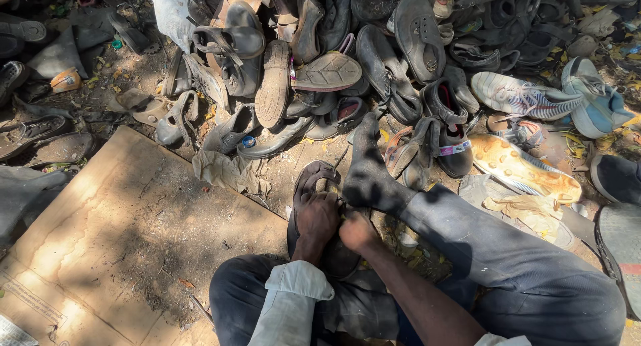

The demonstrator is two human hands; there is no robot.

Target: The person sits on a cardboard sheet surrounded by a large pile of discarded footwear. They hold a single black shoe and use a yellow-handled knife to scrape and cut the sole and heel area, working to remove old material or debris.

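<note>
I sit on the ground with a dark worn shoe (pixel 310 179) lying sole-side toward me between my legs. My left hand (pixel 316 216) presses down on the shoe's middle, fingers curled over it. My right hand (pixel 357 231) is beside it, closed against the shoe's edge next to my bare foot (pixel 366 166), which braces the shoe from the right. A thin dark tool or thread (pixel 339 160) sticks out past the shoe; which hand holds it is hidden.
A big heap of old shoes and sandals (pixel 320 66) fills the far side. A flat cardboard sheet (pixel 127 232) lies at left, a crumpled rag (pixel 224 169) at its edge. White sneakers (pixel 524 96) and an orange sole (pixel 524 167) lie at right.
</note>
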